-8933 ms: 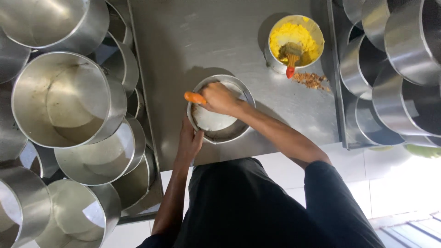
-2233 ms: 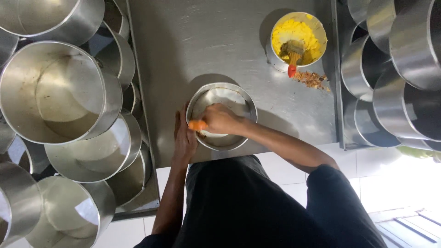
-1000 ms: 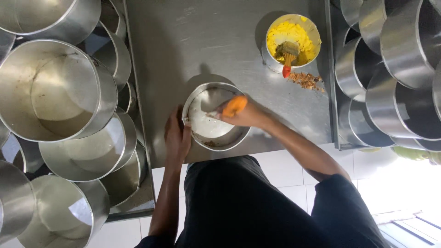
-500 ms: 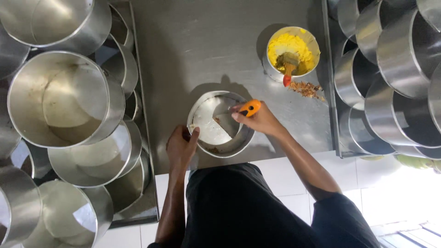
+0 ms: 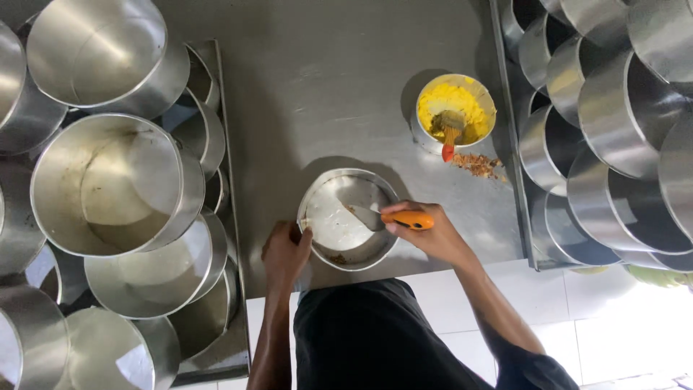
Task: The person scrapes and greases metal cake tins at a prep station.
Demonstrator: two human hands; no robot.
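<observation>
Head view, the only one you have: your right hand (image 5: 433, 235) is closed around the orange handle of a flat-bladed metal scraper (image 5: 393, 217), and the blade lies low inside the round, shallow steel cake tin (image 5: 349, 219), its tip against the tin's floor right of centre. Half a second ago the handle stood higher, near the tin's right rim; a second before that it was tilted up over the rim. So you have brought the tool down and flattened it, which reads as another scraping pass across the base. Brown crumbs sit along the near inner wall and a few flecks on the floor, so, as a judgement, the tin is partly cleaned, not finished.

Your left hand (image 5: 286, 251) grips the tin's near-left rim, fingers curled over the edge, as it did in the earlier frames; it has shifted slightly along the rim, which suggests you turn the tin between strokes. The tin rests on the grey steel worktop (image 5: 325, 87), close to the front edge and touching your dark apron.

Further back and to the right stands a small round steel bowl of yellow paste (image 5: 455, 112) with a red-tipped brush (image 5: 450, 137) resting in it, and a little heap of brown scrapings (image 5: 476, 165) lies just beside it on the worktop. Neither has moved. Stacks of empty steel tins (image 5: 108, 188) flank you on both sides.
</observation>
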